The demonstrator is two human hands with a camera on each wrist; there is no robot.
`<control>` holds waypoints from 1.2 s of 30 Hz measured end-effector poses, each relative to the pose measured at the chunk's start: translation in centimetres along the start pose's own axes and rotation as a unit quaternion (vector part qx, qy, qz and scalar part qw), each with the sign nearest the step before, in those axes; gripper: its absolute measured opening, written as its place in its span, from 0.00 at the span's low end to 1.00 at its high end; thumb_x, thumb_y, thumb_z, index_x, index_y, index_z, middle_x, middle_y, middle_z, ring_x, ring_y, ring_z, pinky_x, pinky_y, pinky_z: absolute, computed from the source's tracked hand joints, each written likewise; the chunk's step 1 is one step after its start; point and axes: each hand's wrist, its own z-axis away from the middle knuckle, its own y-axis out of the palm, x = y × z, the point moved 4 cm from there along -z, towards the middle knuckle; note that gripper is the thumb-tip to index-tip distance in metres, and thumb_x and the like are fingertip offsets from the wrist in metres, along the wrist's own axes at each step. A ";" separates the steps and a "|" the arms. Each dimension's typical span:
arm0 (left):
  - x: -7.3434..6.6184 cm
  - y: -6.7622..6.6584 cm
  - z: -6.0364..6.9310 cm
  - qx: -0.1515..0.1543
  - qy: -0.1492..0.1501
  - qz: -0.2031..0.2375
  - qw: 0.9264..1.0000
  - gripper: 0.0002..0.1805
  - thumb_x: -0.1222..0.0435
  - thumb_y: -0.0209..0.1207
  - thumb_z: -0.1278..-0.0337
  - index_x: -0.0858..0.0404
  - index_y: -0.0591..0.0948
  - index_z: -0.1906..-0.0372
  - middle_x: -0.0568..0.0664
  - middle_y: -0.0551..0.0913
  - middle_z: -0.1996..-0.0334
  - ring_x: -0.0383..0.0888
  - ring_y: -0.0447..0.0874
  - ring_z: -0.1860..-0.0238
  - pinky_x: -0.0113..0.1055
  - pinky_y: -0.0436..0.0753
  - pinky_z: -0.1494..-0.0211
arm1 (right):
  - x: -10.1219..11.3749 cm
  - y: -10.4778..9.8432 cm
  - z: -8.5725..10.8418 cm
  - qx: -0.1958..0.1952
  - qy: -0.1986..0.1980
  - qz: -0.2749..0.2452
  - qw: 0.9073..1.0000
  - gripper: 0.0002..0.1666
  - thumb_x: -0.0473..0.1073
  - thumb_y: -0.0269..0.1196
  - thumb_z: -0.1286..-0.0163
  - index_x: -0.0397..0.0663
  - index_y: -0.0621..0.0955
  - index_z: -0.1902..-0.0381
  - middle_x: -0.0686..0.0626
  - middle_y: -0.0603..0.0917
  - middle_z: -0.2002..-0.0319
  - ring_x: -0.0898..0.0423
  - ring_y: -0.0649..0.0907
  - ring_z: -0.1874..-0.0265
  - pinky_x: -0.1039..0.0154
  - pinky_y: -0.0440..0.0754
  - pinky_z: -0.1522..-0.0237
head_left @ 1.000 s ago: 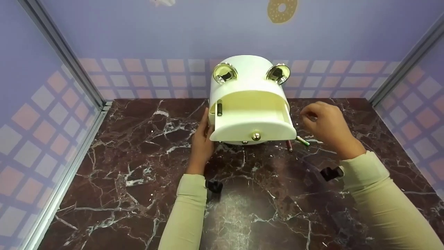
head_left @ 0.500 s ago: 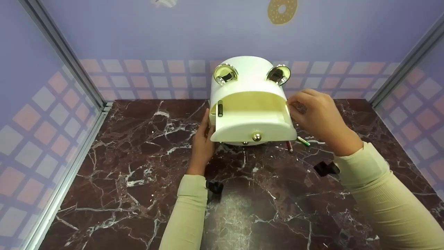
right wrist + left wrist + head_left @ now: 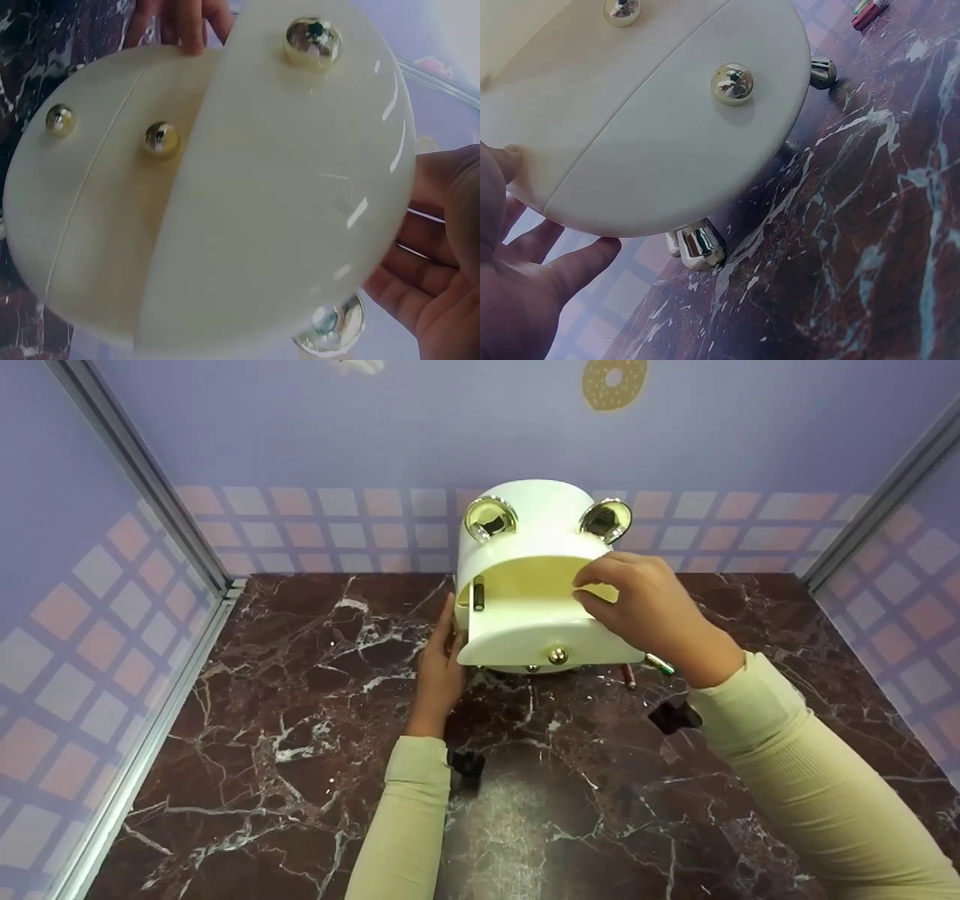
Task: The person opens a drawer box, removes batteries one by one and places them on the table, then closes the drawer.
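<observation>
A white rounded cabinet (image 3: 536, 506) with two shiny gold ears stands on the marble-patterned table. Its top drawer (image 3: 517, 643) is pulled out, and a short dark tube (image 3: 478, 594) lies at the drawer's left side. My left hand (image 3: 441, 675) rests along the cabinet's left side, fingers mostly straight, some hidden behind it. Over the drawer's right part hovers my right hand (image 3: 652, 604), thumb and index finger bent toward each other with a gap; nothing shows between them. In the right wrist view the drawer front hides those fingertips.
A green tube (image 3: 660, 664) and a red tube (image 3: 628, 676) lie on the table by the cabinet's right front corner. A lower drawer knob (image 3: 733, 84) shows in the left wrist view. A patterned wall (image 3: 360, 450) rises close behind the cabinet.
My right hand has moved left, from beside the cabinet over the drawer's right wall. The left hand, cabinet, drawer and dark tube have hardly moved.
</observation>
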 end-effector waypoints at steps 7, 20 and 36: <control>-3.3 -0.6 1.2 0.003 -0.010 -0.006 1.000 0.31 0.59 0.47 0.27 0.46 0.55 0.24 0.53 0.60 0.26 0.51 0.73 0.35 0.43 0.80 0.39 | -0.3 1.3 -1.4 0.054 0.064 -0.045 0.995 0.06 0.39 0.68 0.38 0.43 0.86 0.65 0.46 0.89 0.65 0.51 0.86 0.65 0.58 0.85 0.57; 0.1 -0.2 0.1 0.004 0.006 0.016 1.000 0.30 0.55 0.48 0.28 0.33 0.55 0.26 0.46 0.62 0.26 0.45 0.78 0.42 0.40 0.83 0.47 | -0.6 3.1 -3.8 0.165 0.113 -0.104 0.974 0.11 0.44 0.65 0.35 0.44 0.86 0.59 0.48 0.89 0.62 0.55 0.87 0.61 0.59 0.84 0.55; -0.1 -0.1 0.0 -0.005 0.019 0.019 1.000 0.30 0.54 0.49 0.29 0.34 0.57 0.26 0.45 0.66 0.28 0.44 0.82 0.56 0.37 0.85 0.52 | 0.4 4.8 -6.2 0.289 0.060 -0.102 0.950 0.17 0.43 0.59 0.30 0.45 0.83 0.47 0.48 0.86 0.48 0.51 0.83 0.46 0.55 0.78 0.39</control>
